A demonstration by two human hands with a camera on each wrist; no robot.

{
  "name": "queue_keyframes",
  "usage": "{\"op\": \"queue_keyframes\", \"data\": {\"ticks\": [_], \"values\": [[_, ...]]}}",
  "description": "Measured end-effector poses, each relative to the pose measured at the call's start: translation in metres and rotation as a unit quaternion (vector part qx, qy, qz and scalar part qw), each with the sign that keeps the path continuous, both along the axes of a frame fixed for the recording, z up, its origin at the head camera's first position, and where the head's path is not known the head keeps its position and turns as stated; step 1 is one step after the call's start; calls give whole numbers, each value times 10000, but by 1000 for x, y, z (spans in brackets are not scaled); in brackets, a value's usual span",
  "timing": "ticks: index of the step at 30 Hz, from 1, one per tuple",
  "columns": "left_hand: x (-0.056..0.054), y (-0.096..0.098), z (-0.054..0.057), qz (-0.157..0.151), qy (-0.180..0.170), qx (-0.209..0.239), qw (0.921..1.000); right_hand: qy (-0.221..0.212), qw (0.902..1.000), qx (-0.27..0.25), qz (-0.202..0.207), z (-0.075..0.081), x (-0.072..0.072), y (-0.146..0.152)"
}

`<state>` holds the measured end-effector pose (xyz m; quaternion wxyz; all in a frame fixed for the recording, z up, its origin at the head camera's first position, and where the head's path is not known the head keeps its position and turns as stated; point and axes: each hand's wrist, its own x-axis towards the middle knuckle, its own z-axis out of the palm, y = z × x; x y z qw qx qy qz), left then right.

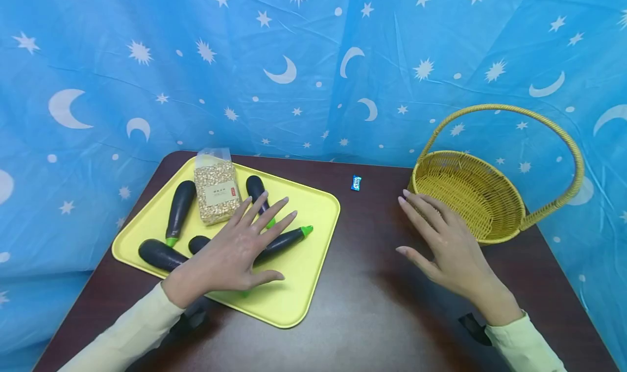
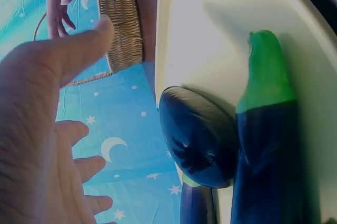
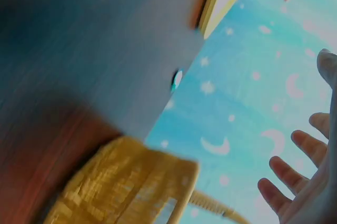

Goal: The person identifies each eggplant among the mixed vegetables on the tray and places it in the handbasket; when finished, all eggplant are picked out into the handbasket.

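Observation:
My left hand (image 1: 237, 255) hovers with spread fingers over a yellow tray (image 1: 303, 285), holding nothing. Several dark eggplants with green stem ends lie on that tray, among them one at the left (image 1: 180, 209) and one by the fingertips (image 1: 256, 188); the hand and forearm partly cover others. In the left wrist view, an eggplant with a green end (image 2: 268, 145) shows below the palm. A clear bag of pale grains (image 1: 215, 181) sits at the tray's back. My right hand (image 1: 450, 247), empty with fingers extended, is in front of a yellow woven basket (image 1: 470, 198).
On the dark table (image 1: 362, 296), a small blue wrapped candy (image 1: 356, 183) lies near the back edge, between tray and basket. The basket's tall handle (image 1: 509, 108) arches upward. A blue curtain (image 1: 313, 89) with stars and moons hangs right behind the table.

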<state>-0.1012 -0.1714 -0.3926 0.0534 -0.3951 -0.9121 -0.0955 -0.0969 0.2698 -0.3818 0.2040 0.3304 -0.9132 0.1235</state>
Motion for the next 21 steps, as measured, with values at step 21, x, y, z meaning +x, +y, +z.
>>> {"op": "queue_keyframes", "data": {"ticks": [21], "values": [[-6,-3,-20,398,-393,576,9968,1433,9737,-1144,-1354,14,-1,87]]}}
